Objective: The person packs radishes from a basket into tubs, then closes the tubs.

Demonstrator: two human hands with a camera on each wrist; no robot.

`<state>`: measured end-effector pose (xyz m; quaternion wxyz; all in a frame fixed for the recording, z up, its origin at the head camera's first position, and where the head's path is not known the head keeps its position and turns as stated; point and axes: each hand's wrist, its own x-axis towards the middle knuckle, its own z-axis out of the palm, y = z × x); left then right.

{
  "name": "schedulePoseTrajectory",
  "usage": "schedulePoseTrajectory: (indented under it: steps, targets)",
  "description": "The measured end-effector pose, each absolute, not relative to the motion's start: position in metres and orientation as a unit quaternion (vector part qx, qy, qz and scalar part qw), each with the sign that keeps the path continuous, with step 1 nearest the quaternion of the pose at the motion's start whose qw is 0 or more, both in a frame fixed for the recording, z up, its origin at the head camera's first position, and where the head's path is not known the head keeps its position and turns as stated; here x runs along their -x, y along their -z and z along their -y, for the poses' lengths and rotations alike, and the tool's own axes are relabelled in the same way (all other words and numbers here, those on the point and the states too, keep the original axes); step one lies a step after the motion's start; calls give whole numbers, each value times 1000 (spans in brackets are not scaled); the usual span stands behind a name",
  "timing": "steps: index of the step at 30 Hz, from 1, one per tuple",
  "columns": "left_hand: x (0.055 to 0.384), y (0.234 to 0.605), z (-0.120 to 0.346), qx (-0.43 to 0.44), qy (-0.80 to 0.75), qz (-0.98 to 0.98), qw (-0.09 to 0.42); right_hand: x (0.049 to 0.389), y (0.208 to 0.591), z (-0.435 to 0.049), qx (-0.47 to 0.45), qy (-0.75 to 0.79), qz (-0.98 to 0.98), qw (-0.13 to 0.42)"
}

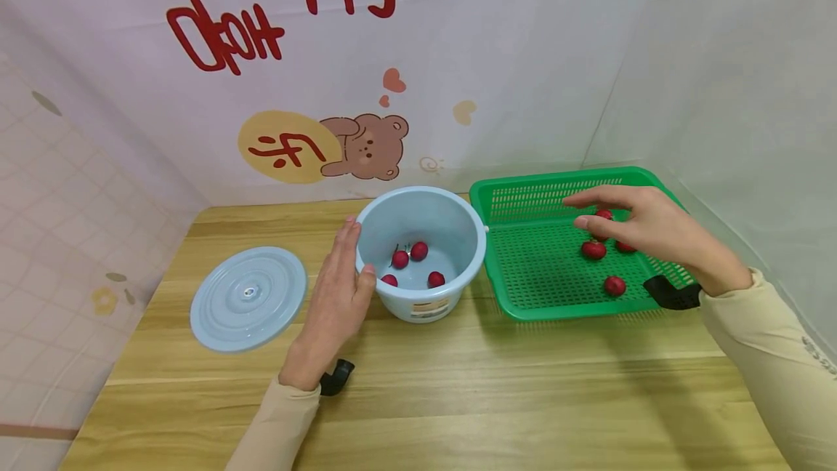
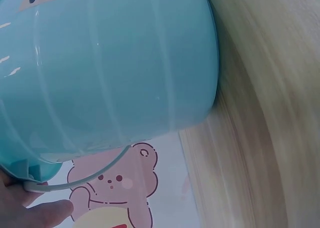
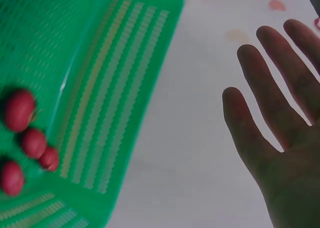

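Note:
A light blue bucket (image 1: 426, 300) stands upright with several small red radishes (image 1: 418, 251) inside. My left hand (image 1: 336, 289) rests against the left side of its rim, fingers fairly straight. In the left wrist view, fingertips are beside the bucket's handle (image 2: 85, 180), and the thumb (image 2: 47, 215) stands apart from it. My right hand (image 1: 654, 227) hovers over the right part of a green basket (image 1: 523, 260), holding nothing, thumb and fingers apart. Below it lie several radishes (image 1: 615, 286), some partly hidden by the hand. The right wrist view shows its fingers (image 3: 267, 87) spread.
A round light blue lid (image 1: 248, 299) lies flat on the wooden table (image 1: 445, 398), left of my left hand. Behind the bucket and basket rises a white printed wall covering (image 1: 530, 57). The basket's left rim is close to the bucket's right side.

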<state>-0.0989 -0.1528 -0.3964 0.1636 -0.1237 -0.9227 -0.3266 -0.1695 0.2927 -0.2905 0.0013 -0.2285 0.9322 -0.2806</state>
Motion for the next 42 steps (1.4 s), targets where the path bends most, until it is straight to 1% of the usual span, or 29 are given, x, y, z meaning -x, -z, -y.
schedulePoseTrajectory:
  steps: [5,13,19,26,42]
  targets:
    - [100,396,154,125,326,924,159,183,298,-310,196,273,-941,49]
    - [101,396,155,127,320,924,163,199,311,-329,183,266,-940,113]
    - [100,396,155,124,321,925,159,210,324,-340,178,259,-939,138]
    - [99,395,155,122,320,927,156,222,341,-354,198,262,-928,178]
    - [99,397,155,128,317,925,165,239,367,-368,203,271,-913,230]
